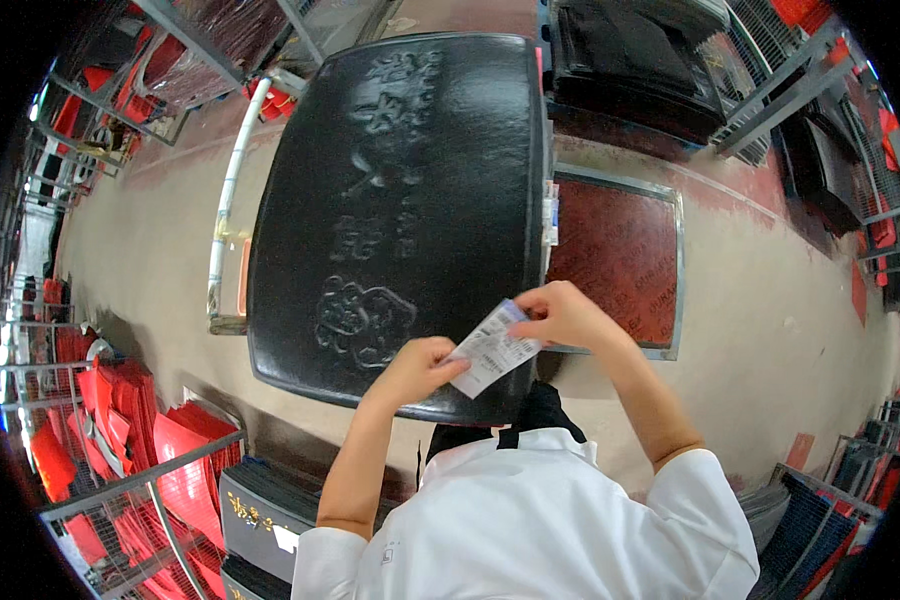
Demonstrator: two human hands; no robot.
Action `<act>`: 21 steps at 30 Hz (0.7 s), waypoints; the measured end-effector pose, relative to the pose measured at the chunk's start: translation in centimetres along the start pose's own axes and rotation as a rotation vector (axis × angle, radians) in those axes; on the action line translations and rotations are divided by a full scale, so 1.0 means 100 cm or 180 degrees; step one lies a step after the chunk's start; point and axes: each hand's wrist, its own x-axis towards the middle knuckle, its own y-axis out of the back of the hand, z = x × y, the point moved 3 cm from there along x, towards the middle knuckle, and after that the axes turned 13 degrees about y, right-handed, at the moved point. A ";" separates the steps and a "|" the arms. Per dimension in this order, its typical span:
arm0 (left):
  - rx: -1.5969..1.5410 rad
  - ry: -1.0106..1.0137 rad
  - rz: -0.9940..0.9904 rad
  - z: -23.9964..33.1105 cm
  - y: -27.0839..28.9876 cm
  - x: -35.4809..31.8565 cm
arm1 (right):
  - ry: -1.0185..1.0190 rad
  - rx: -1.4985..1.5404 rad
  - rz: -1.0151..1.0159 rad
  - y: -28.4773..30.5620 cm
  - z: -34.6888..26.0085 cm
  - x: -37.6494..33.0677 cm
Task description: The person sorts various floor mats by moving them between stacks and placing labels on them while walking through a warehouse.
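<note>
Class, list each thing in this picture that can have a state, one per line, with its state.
Paper slip: held up between both hands, over the mat's near edge.
Black mat: lying flat, embossed side up.
Red mat: flat on the floor, partly covered.
Left hand: pinching the slip.
Right hand: pinching the slip.

Single head-mounted fisheye looking steeply down from above the person's own shoulders, close on the two hands [500, 345] pinching a paper slip [492, 358] at centre frame, black embossed mat [400, 200] just beyond the grip (rim bends badly, edges vignetted).
</note>
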 end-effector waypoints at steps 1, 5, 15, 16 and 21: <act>-0.0034 0.0064 -0.0147 0.012 -0.002 0.017 | -0.0103 -0.0310 -0.0187 0.021 0.003 -0.007; 0.1060 -0.0666 0.1361 0.056 -0.023 0.115 | -0.0436 -0.0226 0.1086 0.094 0.046 -0.041; 0.1650 0.0412 0.2099 0.100 0.003 0.117 | 0.0479 0.0210 0.2458 0.120 0.121 -0.039; 0.1087 0.0384 0.2234 0.105 0.020 0.103 | 0.0480 0.0318 0.2351 0.113 0.111 -0.019; 0.0718 0.0446 0.2171 0.124 0.034 0.103 | 0.1033 0.0285 0.2125 0.099 0.128 0.082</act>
